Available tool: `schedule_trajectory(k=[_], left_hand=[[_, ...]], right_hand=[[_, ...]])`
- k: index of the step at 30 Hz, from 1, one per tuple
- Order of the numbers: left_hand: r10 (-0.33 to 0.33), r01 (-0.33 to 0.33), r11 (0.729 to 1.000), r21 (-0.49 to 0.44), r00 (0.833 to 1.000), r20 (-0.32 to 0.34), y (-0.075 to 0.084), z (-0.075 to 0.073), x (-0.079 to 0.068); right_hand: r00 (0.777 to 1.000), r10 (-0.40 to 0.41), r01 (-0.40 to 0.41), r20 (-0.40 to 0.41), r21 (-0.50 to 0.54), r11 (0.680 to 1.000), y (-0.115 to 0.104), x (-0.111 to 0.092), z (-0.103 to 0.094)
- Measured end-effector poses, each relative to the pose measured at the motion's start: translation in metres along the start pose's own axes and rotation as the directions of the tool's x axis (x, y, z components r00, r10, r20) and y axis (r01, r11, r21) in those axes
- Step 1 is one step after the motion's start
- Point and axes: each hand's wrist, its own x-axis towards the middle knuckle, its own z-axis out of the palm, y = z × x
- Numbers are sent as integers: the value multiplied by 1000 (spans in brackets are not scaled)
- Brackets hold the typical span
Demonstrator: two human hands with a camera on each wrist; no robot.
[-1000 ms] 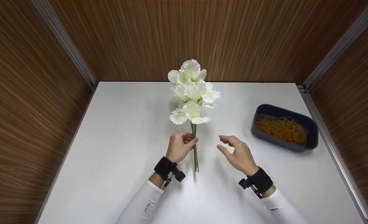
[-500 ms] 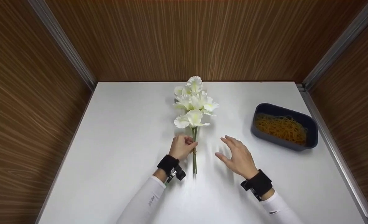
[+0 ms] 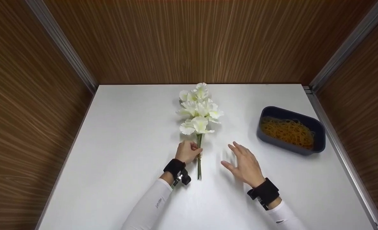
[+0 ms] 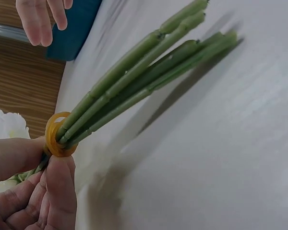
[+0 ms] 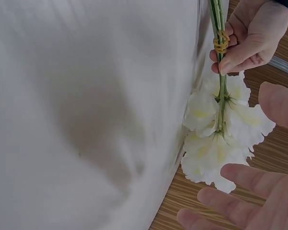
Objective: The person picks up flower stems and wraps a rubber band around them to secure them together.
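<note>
A bunch of white flowers (image 3: 200, 108) with green stems (image 4: 134, 81) lies along the middle of the white table, blooms pointing away from me. An orange rubber band (image 4: 55, 136) is wound in several loops round the stems. My left hand (image 3: 187, 152) pinches the stems between thumb and fingers, right beside the band on its bloom side. To the right of the bunch, my right hand (image 3: 245, 164) hovers apart from it, fingers spread and holding nothing. In the right wrist view its fingers (image 5: 245, 179) look extended.
On the table's right side stands a dark blue tub (image 3: 291, 131) with many orange rubber bands (image 3: 288, 132) in it. Wood-grain panels (image 3: 189, 41) wall the white table (image 3: 128, 127) at the back and both sides.
My left hand has brought the flower bunch down and slightly nearer to me, onto the table. My right hand's fingers have spread wider and it has shifted slightly nearer to me.
</note>
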Motion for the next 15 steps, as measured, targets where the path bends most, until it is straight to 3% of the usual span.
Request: schedule_trajectory(k=[15], left_hand=[[-36,36,999,-27,999,24,0,3,3]], right_hand=[[1000,-2,2,-8,-2,1000,1,-2,-1]])
